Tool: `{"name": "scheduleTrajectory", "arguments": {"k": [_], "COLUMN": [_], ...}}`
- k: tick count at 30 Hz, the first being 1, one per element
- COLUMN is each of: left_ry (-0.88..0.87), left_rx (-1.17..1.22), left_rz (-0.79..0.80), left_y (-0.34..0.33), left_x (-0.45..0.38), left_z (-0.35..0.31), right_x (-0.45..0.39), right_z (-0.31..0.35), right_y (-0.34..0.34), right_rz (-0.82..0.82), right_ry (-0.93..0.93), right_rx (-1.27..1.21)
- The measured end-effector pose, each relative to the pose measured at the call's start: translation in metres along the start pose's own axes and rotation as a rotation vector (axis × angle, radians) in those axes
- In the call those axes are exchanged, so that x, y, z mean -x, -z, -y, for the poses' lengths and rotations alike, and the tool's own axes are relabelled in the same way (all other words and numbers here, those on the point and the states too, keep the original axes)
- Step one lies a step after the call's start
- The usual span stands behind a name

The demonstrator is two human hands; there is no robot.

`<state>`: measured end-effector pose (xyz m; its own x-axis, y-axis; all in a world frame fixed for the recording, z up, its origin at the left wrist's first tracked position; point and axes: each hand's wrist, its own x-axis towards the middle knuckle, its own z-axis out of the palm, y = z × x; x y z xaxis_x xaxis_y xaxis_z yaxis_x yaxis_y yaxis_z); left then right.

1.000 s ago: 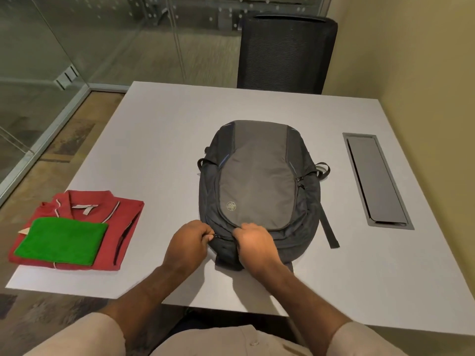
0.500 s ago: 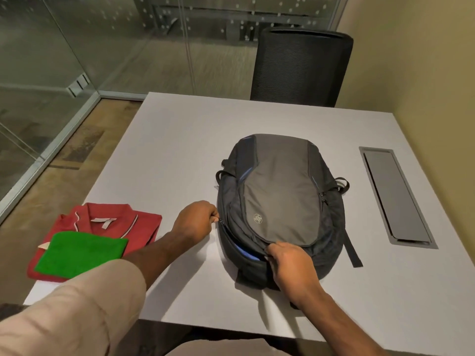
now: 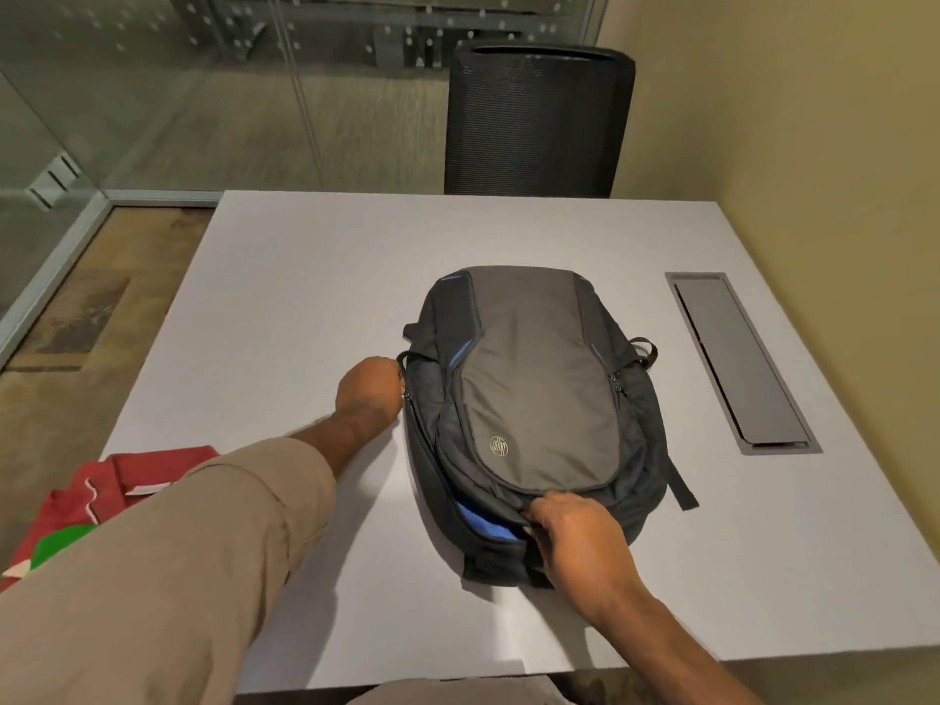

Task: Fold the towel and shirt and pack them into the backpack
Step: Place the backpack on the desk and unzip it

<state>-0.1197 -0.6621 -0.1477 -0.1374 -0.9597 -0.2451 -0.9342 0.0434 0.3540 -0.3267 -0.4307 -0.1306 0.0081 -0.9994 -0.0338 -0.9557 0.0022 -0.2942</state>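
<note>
A dark grey backpack (image 3: 534,399) lies flat in the middle of the white table (image 3: 315,277), its near end towards me. My left hand (image 3: 369,389) pinches the zipper pull on the bag's left side, about halfway up. My right hand (image 3: 575,526) grips the edge of the bag's near opening, where blue lining shows through the gap. A folded red shirt (image 3: 127,475) lies at the table's near left corner with a folded green towel (image 3: 61,544) on top; my left sleeve hides most of both.
A black mesh chair (image 3: 539,119) stands at the table's far side. A grey cable hatch (image 3: 740,361) is set into the table to the right of the bag. Glass walls run along the left and back, a yellow wall on the right.
My left hand has drawn the zipper from the bag's near end up along its left side, and the opening now gapes. My right hand has stayed on the near edge.
</note>
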Motion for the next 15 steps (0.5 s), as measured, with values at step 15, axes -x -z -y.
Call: {"name": "scheduleTrajectory", "arguments": {"k": [15], "left_ry": [0.169], "left_rx": [0.358], "left_rz": [0.19], "left_y": [-0.039], "left_x": [0.026], "left_z": [0.021], "right_x": [0.005], "right_z": [-0.013], "right_y": [-0.004], "right_rz": [0.058], "right_ry": [0.06], "right_rx": [-0.048]}}
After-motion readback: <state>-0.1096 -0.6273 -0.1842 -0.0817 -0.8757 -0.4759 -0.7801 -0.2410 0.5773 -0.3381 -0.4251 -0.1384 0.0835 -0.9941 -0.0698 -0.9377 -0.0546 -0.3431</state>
